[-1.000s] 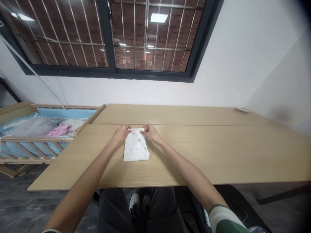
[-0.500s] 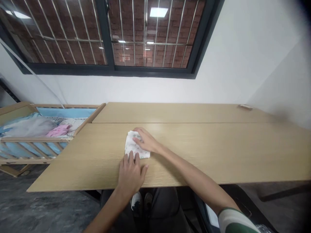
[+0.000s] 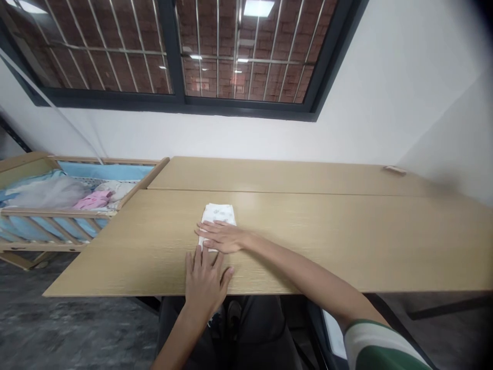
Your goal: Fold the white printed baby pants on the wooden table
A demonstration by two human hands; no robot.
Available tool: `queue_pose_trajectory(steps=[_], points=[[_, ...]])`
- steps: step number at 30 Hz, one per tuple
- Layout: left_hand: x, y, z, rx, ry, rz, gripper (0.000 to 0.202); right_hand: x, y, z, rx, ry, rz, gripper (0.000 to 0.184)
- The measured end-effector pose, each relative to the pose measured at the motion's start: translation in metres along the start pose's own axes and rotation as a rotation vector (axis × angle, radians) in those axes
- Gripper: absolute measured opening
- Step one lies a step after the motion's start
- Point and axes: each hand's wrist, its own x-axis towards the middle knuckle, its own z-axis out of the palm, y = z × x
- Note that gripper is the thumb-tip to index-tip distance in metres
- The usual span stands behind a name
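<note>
Your right hand [image 3: 223, 237] lies flat, outstretched, across the folded white cloth [image 3: 219, 211]; your left hand [image 3: 205, 280], fingers spread, rests at its near edge, neither gripping

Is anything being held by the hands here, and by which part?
Nothing is gripped: the right hand lies flat across the patterned cloth, while the left hand has its fingertips at the near edge.
</note>
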Motion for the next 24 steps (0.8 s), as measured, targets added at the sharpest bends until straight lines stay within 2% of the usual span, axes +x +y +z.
queue_pose_trajectory(steps=[7, 12, 16, 19, 22, 24], points=[[0.0, 0.007, -0.008, -0.016, 0.034, -0.039, 0.055, 0.025, 0.057, -0.016, -0.095, 0.09, 0.111, 0.063], [0.001, 0.005, -0.007, -0.011, 0.0, -0.028, 0.056, 0.03, 0.07, -0.024, -0.14, 0.102, 0.125, 0.063], [0.002, 0.0, -0.001, -0.004, -0.001, 0.013, 0.057, 0.028, 0.065, -0.023, -0.208, 0.143, 0.112, 0.066], [0.005, -0.01, -0.001, 0.011, 0.008, 0.038, 0.053, 0.018, 0.052, -0.026, -0.292, 0.277, 0.089, 0.063], [0.017, -0.034, -0.005, -0.051, -0.019, 0.064, 0.042, -0.004, 0.031, -0.033, -0.309, 0.391, 0.112, 0.048], [0.027, -0.056, -0.008, -0.121, -0.052, 0.121, 0.037, -0.026, 0.016, -0.036, -0.262, 0.363, 0.128, 0.042]])
